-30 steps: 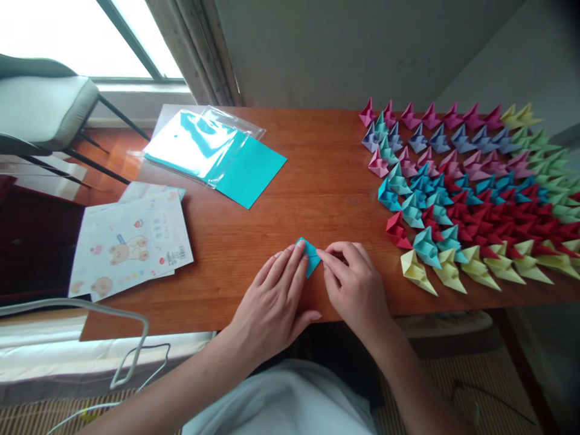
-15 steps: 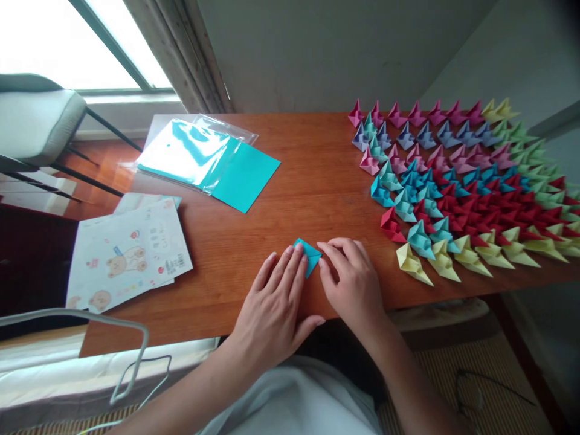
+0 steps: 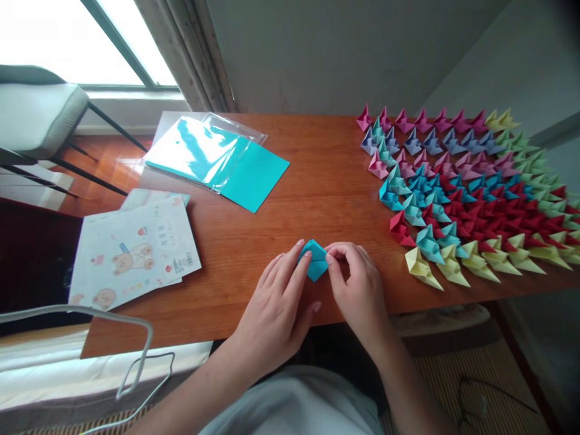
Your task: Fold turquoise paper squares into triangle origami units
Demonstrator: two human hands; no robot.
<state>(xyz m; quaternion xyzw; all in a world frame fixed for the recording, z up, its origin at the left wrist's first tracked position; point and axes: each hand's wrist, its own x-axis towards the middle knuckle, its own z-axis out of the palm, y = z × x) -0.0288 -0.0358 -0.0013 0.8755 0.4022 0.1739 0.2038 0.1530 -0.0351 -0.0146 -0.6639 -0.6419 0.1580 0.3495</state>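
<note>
Folded paper: down it lay, the turquoise folded paper [image 3: 314, 266], near the front edge of the wooden table [image 3: 326, 193], between both hands.
Left hand: the left hand [image 3: 277, 296] spread over its left side, fingers extended, thumb well apart.
Right hand: a neat pinch here, the right hand [image 3: 356, 281] with thumb and forefinger closed on the right corner.
Crease work: this looked like a job for light pressure, the left fingertips steadying, the right pinch lining up the corner before any firm crease; a hard tug could have skewed the layers.
Room ahead: open wood stretched beyond the fingertips, up to the turquoise sheets [image 3: 263, 178] partly in a clear plastic sleeve [image 3: 185, 148].
Right flank: tighter, with the yellow origami figure [image 3: 421, 269] near that wrist.
Left flank: roomy, the bear-printed sheet [image 3: 165, 241] well apart.
Front edge: close, forearms crossing it.
</note>
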